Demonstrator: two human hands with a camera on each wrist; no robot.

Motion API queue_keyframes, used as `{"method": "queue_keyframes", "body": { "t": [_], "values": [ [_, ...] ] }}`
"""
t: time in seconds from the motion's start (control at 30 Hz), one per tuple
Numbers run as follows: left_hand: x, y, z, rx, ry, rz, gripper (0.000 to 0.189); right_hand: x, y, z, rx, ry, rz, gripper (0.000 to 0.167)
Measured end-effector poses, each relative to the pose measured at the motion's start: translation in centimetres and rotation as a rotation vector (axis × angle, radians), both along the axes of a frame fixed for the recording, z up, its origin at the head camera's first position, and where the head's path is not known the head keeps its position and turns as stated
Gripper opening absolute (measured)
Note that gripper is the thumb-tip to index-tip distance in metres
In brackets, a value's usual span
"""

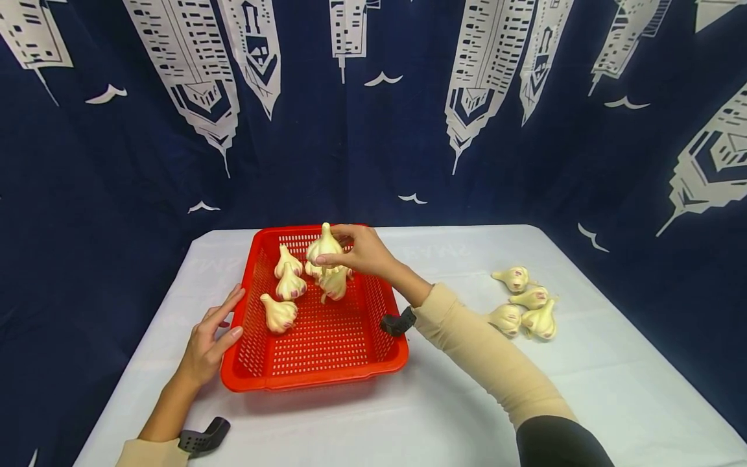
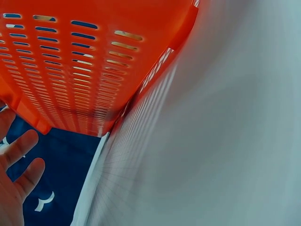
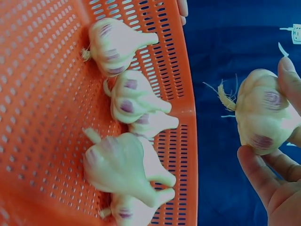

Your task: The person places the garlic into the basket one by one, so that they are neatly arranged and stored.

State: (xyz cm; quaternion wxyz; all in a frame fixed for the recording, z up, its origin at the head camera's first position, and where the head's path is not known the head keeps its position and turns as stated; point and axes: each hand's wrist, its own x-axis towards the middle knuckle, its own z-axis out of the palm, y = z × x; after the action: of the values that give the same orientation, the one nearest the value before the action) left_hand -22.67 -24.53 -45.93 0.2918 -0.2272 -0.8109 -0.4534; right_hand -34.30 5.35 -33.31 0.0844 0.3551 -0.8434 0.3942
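My right hand (image 1: 366, 251) pinches a garlic bulb (image 1: 324, 246) between thumb and fingers, above the far part of a red plastic basket (image 1: 315, 381). In the right wrist view the held bulb (image 3: 259, 113) shows purple patches and stringy roots. Several more garlic bulbs lie inside the basket: one bulb (image 1: 280, 314) sits nearest the left side, and others cluster toward the back, partly hidden behind the held one. At the basket's left rim, my left hand (image 1: 204, 344) rests with its fingers extended. The left wrist view shows those fingers (image 2: 23, 146) spread beside the slotted basket wall.
Several loose garlic bulbs (image 1: 541, 320) lie in a group on the right of the white-covered table (image 1: 455, 402). A dark blue cloth (image 1: 373, 155) with white building prints hangs behind the table. Each wrist wears a black band.
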Motion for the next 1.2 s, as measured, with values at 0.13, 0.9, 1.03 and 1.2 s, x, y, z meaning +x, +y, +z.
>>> {"method": "queue_keyframes", "body": {
  "t": [0.13, 0.9, 1.03, 1.2],
  "values": [
    [0.0, 0.0, 0.1, -0.002, 0.000, 0.001, 0.064, -0.2, -1.0, -0.1, -0.004, -0.014, 0.018, 0.051],
    [-0.1, -0.1, 0.2, -0.017, -0.009, 0.007, 0.064, -1.0, -3.2, -3.9, 0.339, -0.063, 0.133, 0.037],
    [-0.1, -0.1, 0.1, -0.014, -0.010, 0.004, 0.063, -1.0, -3.5, -4.5, 0.378, -0.058, 0.164, 0.041],
    [-0.1, -0.1, 0.0, -0.019, -0.021, 0.010, 0.063, -0.8, -3.8, -4.8, 0.398, -0.080, 0.152, 0.032]
  ]
}}
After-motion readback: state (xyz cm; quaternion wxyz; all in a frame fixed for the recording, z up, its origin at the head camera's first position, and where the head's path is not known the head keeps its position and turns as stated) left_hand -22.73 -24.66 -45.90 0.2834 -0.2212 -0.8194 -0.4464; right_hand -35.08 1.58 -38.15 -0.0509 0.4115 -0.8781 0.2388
